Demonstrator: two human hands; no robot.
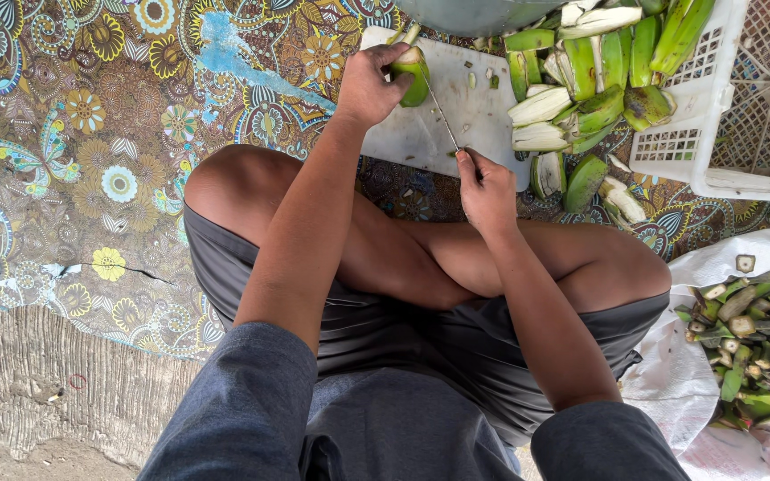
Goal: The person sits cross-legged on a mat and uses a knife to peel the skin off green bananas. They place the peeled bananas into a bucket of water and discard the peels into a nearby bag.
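Observation:
I sit cross-legged before a white cutting board (483, 111) on a patterned floor mat. My left hand (369, 82) grips a green banana (415, 76) standing on the board's far left part. My right hand (485, 189) holds a thin knife (443, 114) by its handle at the board's near edge; the blade runs up and to the left, its tip at the banana. Small green scraps lie on the board.
A heap of split green banana pieces (581, 89) lies right of the board, against a white plastic basket (715, 107). Cut stems and peel scraps (755, 347) are piled on a white sack (670, 374) at my right. A flowered mat (91, 134) covers the floor.

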